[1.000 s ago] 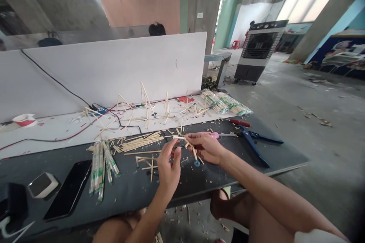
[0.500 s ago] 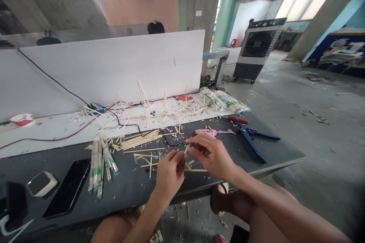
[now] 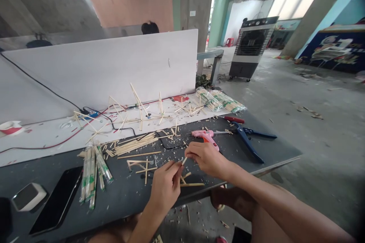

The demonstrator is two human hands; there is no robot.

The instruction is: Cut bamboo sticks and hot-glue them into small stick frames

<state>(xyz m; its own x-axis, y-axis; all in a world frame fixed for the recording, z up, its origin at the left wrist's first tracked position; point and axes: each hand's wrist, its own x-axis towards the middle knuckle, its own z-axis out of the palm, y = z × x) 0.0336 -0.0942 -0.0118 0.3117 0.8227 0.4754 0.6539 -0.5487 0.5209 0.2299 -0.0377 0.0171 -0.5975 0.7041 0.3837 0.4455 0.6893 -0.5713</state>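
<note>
Low over the front of the dark table, my left hand [image 3: 166,182] pinches a short pale wooden stick [image 3: 184,161]. The fingers of my right hand [image 3: 207,158] are closed at the stick's upper end, their tips partly hidden. Below the hands lie joined wooden sticks [image 3: 191,185], partly covered by my left hand. To the left is another small frame of crossed sticks [image 3: 146,171]. A pink glue gun [image 3: 203,133] rests just beyond my right hand.
Loose sticks [image 3: 137,144] and wrapped chopstick bundles [image 3: 89,174] lie to the left, near a phone [image 3: 58,199]. Blue-handled cutters [image 3: 248,142] and a red-handled tool [image 3: 235,120] are at right. Stick frames [image 3: 139,102] stand along the white board [image 3: 114,72], with cables among them.
My right fingers, spread a little before, have drawn together at the stick's end. Both hands sit slightly lower, showing more of the glue gun. The view has turned slightly right.
</note>
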